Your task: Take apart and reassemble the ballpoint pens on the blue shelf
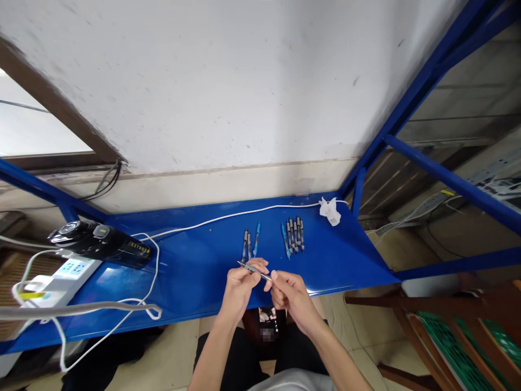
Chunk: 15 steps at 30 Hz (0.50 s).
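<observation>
Above the front edge of the blue table (187,260), a slim grey pen (249,267) is held slantwise between both hands. My left hand (242,282) grips its body between thumb and fingers, the tip pointing up and left. My right hand (287,290) pinches the other end at the right. Just beyond my left hand lie two dark pens (246,241) and a blue pen (256,239). Farther right, several dark pens (295,233) rest side by side, with another blue pen (285,240) at their left.
A crumpled white tissue (330,210) sits near the back right corner. On the left, a black bottle (109,244) lies by a white power strip (67,274) with looping cables. A white cable (220,216) runs along the back. Blue frame bars (411,92) rise at the right.
</observation>
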{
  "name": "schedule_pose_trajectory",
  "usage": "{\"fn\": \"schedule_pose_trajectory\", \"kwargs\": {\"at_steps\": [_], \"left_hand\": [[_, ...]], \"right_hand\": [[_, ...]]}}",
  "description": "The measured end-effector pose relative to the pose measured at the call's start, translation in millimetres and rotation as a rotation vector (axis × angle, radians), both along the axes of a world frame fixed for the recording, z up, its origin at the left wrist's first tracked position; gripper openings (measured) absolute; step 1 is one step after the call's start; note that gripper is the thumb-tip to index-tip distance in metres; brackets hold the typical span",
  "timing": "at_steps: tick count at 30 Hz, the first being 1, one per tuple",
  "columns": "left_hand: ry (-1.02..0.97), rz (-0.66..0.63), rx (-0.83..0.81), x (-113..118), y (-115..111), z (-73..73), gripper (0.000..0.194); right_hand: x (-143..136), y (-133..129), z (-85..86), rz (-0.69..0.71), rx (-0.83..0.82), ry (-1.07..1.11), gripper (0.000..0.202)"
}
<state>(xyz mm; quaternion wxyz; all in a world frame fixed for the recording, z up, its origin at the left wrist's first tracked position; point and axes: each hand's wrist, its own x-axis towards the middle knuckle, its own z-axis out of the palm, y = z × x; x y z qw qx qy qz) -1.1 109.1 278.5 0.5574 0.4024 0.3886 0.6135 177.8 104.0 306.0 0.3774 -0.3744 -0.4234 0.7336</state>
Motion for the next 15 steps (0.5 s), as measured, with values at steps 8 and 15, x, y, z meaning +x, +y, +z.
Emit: {"fn": "schedule_pose_trajectory", "kwargs": {"at_steps": [8, 15], "left_hand": [[0.076, 0.058, -0.052, 5.6, 0.0, -5.6, 0.026], [0.178, 0.033, -0.006, 12.7, -0.8, -9.6, 0.031]], "right_hand": [[6.4, -4.5, -4.0, -0.145, 0.268, -0.202, 0.038], [4.4, 0.4, -24.0, -0.186, -0.013, 0.054, 0.038]]}}
